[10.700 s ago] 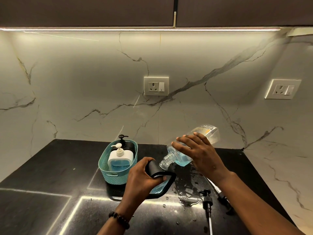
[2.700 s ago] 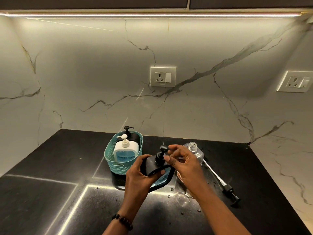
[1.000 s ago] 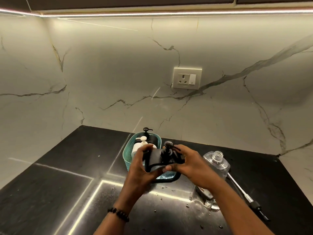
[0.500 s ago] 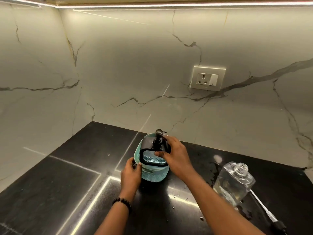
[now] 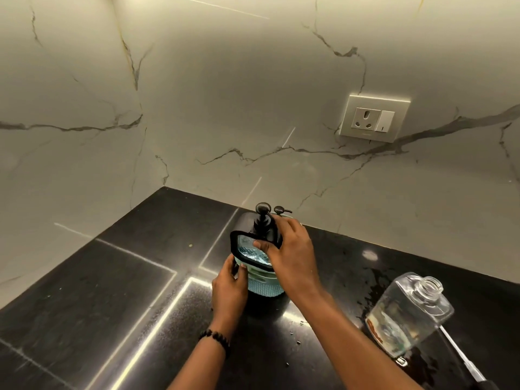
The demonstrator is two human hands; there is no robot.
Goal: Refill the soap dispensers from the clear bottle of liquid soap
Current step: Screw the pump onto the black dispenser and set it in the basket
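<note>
My right hand grips a black-framed soap dispenser with a black pump and blue liquid inside, holding it at the top of the teal basket. My left hand holds the basket's near left wall. A second black pump head shows just behind my right hand; the rest of the basket's contents are hidden. The clear bottle stands uncapped on the black counter to the right, almost empty, with a little liquid at its base.
A pump with a long white tube lies on the counter by the clear bottle at the lower right edge. Wet spots mark the counter between basket and bottle. The marble wall carries a socket.
Earlier the clear bottle was poured into the black dispenser, then its pump was fitted. Since then my right hand has carried the dispenser to the basket and my left hand has taken the basket's wall.
</note>
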